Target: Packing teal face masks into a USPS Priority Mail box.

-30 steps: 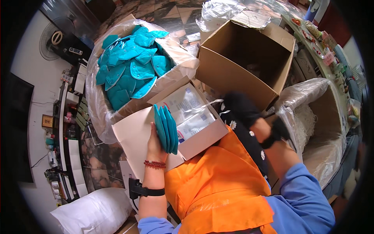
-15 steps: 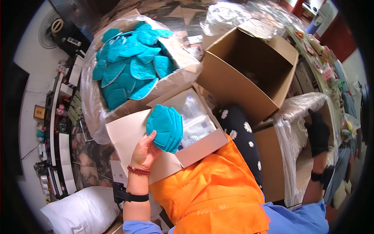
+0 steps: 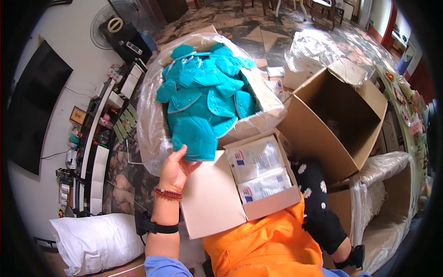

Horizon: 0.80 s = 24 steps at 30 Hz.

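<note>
A small white box (image 3: 217, 203) of sealed packets (image 3: 258, 173) rests on the orange lap. The left hand (image 3: 177, 168) grips a teal mask (image 3: 196, 138) at the edge of the bag-lined carton of masks (image 3: 207, 97). Right hand: out of view. An empty carton (image 3: 332, 120) stands beyond.

A large open cardboard box (image 3: 332, 120) stands to the right, with a crumpled sheet of clear plastic (image 3: 314, 46) on the marble floor (image 3: 258, 27) behind it and a second, plastic-lined carton (image 3: 387, 194) lower right. On the left a standing fan (image 3: 113, 23) and a dark flat screen (image 3: 32, 106) sit by the white wall, above a cluttered low shelf (image 3: 92, 143). A white pillow (image 3: 97, 240) lies at lower left
</note>
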### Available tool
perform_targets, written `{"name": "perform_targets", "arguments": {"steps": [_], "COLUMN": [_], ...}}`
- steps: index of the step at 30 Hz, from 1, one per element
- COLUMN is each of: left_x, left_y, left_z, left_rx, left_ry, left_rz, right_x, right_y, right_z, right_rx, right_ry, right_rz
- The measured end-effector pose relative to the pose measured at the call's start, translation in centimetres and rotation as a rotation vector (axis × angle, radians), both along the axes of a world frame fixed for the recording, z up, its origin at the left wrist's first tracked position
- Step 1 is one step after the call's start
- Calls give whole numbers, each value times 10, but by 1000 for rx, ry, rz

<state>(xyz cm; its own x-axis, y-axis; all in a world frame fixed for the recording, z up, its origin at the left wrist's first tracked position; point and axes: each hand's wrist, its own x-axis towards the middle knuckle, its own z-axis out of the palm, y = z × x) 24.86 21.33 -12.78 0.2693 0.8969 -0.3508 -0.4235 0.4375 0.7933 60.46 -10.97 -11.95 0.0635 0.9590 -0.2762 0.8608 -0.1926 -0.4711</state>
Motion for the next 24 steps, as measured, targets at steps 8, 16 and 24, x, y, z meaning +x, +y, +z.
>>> {"name": "perform_targets", "arguments": {"steps": [8, 16, 24], "left_x": [51, 100, 77], "left_y": [95, 115, -49], "left_z": [41, 55, -8], "left_rx": [123, 320, 844], "left_ry": [-90, 347, 1347], "left_rz": [-8, -324, -1097], "right_x": [3, -7, -10], "right_y": [3, 38, 144], "right_z": [2, -4, -16], "right_rx": [-71, 2, 175], "right_ry": [13, -6, -39], "right_rz": [-87, 34, 192]}}
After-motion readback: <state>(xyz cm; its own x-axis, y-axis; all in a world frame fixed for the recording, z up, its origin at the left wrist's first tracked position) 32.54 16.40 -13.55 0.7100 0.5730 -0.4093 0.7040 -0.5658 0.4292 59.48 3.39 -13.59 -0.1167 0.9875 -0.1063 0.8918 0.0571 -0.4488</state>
